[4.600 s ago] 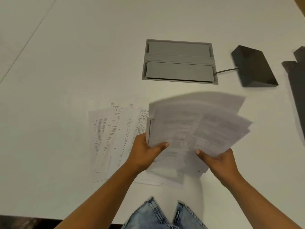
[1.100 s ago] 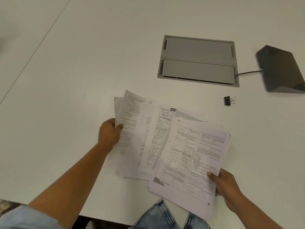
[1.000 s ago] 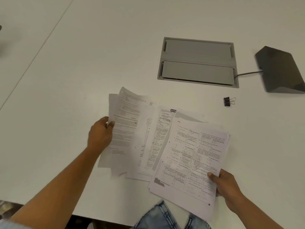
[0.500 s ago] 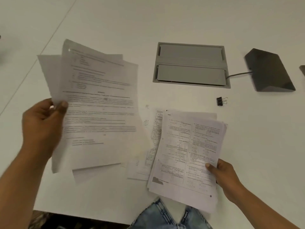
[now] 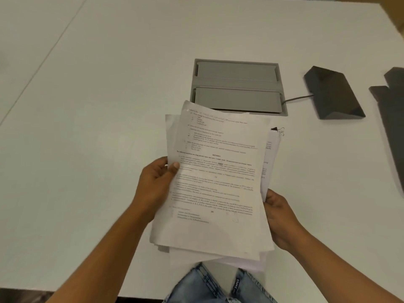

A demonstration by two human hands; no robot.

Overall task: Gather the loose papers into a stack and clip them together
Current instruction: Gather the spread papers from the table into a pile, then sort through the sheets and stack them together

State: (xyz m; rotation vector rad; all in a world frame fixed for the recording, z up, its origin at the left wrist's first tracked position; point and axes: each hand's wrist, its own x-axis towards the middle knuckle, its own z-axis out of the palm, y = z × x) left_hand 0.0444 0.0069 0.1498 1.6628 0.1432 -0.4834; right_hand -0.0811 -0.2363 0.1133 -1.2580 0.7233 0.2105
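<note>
I hold a loose stack of printed papers (image 5: 216, 184) above the near edge of the white table (image 5: 98, 106); the sheets are unevenly aligned, with edges sticking out at the right and bottom. My left hand (image 5: 156, 184) grips the stack's left edge, thumb on the top sheet. My right hand (image 5: 278, 217) grips the right edge from below, its fingers mostly hidden under the sheets. A small black binder clip (image 5: 277, 130) lies on the table just beyond the stack's top right corner, partly covered by the papers.
A grey recessed cable box (image 5: 238, 84) sits in the table behind the papers. A dark wedge-shaped device (image 5: 332, 92) with a cable lies to its right, and dark flat pieces (image 5: 391, 110) lie at the right edge. My jeans show below the table edge.
My left hand has swung its lifted sheets from the left over onto the sheets in my right hand, forming one stack. No loose sheets show on the table now.
</note>
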